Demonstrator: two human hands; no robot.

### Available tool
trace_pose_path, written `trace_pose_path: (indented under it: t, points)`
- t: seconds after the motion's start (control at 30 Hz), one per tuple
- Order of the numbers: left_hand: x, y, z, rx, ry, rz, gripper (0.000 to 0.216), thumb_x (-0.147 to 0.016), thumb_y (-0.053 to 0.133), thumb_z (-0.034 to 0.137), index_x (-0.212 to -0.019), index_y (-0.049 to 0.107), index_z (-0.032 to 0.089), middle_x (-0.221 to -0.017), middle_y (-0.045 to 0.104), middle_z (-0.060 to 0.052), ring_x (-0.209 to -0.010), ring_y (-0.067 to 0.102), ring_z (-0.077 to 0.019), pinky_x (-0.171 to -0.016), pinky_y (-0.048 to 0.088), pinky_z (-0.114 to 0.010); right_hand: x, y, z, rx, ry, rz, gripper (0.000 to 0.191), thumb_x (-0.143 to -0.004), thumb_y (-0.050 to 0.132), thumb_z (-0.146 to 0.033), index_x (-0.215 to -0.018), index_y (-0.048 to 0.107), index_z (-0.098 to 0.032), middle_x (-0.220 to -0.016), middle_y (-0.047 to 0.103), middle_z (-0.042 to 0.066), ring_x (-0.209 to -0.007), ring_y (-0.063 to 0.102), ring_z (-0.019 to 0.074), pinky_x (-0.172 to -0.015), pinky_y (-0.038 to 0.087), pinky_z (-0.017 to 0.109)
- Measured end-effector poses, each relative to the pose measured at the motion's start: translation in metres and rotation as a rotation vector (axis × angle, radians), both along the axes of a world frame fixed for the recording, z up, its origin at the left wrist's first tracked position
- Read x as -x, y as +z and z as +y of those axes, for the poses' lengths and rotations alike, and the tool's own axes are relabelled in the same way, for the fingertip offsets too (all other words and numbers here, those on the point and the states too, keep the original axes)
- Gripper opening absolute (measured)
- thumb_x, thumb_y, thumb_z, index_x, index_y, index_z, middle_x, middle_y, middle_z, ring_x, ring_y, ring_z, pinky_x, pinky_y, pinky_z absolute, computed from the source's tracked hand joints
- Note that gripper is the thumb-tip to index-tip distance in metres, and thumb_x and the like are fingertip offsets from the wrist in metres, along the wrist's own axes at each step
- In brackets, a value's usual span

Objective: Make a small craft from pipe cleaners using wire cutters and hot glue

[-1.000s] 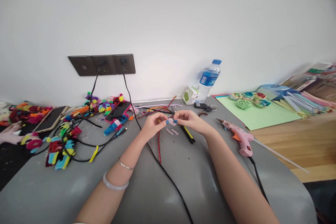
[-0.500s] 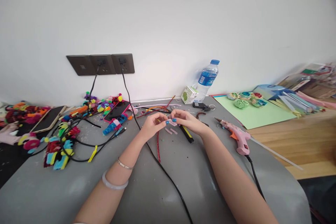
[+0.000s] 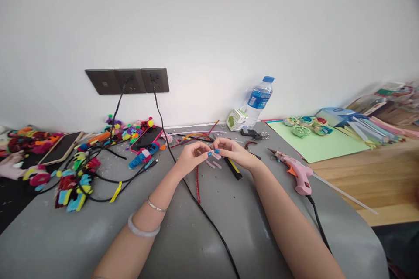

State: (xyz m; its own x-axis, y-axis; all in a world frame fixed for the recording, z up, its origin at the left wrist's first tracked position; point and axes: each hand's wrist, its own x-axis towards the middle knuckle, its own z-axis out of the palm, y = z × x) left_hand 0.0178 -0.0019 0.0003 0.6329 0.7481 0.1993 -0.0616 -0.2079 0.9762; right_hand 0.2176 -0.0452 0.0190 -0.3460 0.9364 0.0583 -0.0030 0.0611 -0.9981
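The only camera sits on the person's head and looks forward and down across the grey rounded table (image 3: 49, 235) toward the plain white wall (image 3: 209, 17), with the left hand (image 3: 190, 158) and right hand (image 3: 235, 150) near, mid-view.

Left hand (image 3: 191, 157) and right hand (image 3: 234, 151) have edged closer — pink piece (image 3: 216, 155) sits slightly lower.

Both hands meet over the grey worktop (image 3: 229, 226), the left hand (image 3: 190, 158) and right hand (image 3: 233, 151) pinching a small pink piece (image 3: 215, 154) between their fingertips. A pink glue gun (image 3: 296, 171) lies to the right, well apart from a water bottle (image 3: 258, 101) by the wall.
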Motion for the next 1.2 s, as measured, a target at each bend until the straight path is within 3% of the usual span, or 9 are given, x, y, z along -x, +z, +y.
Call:
trace_pose_path:
  t: [0.77, 0.9, 1.07, 1.2]
  points:
    - [0.0001, 0.0034, -0.0014, 0.004, 0.0, 0.017, 0.025, -0.082, 0.067, 0.038, -0.086, 0.066, 0.013, -0.082, 0.062, -0.005, -0.071, 0.055, -0.0132, -0.067, 0.045, -0.025, 0.0021, 0.0042, -0.0022, 0.005, 0.019, -0.028, 0.027, -0.083, 0.069, -0.042, -0.082, 0.055, -0.019, -0.078, 0.055, -0.001, -0.07, 0.049, 0.0131, -0.067, 0.039, 0.026]
    - [0.0003, 0.0039, 0.0001, -0.019, 0.046, 0.005, 0.027, -0.08, 0.068, 0.041, -0.084, 0.065, 0.014, -0.083, 0.062, -0.004, -0.073, 0.055, -0.0139, -0.067, 0.045, -0.024, 0.0007, 0.0063, -0.0046, 0.031, -0.044, -0.03, 0.028, -0.084, 0.066, -0.046, -0.089, 0.058, -0.02, -0.08, 0.057, 0.0, -0.068, 0.049, 0.013, -0.064, 0.039, 0.026]
    - [0.0004, 0.0007, 0.0031, -0.008, 0.105, -0.078, 0.029, -0.078, 0.07, 0.043, -0.086, 0.066, 0.015, -0.086, 0.062, -0.005, -0.076, 0.056, -0.0144, -0.066, 0.046, -0.024, 0.0008, 0.0072, -0.0061, 0.077, -0.044, 0.044, 0.03, -0.084, 0.064, -0.046, -0.1, 0.058, -0.022, -0.096, 0.063, 0.004, -0.077, 0.056, 0.0155, -0.072, 0.045, 0.029]
    - [0.0005, 0.0002, 0.0039, -0.002, 0.153, -0.107, 0.029, -0.077, 0.071, 0.042, -0.084, 0.066, 0.015, -0.085, 0.061, -0.005, -0.073, 0.054, -0.0131, -0.063, 0.045, -0.023, 0.003, 0.0074, -0.0065, 0.083, -0.033, 0.054, 0.029, -0.085, 0.064, -0.043, -0.104, 0.058, -0.022, -0.09, 0.064, 0.003, -0.078, 0.058, 0.016, -0.073, 0.045, 0.029]
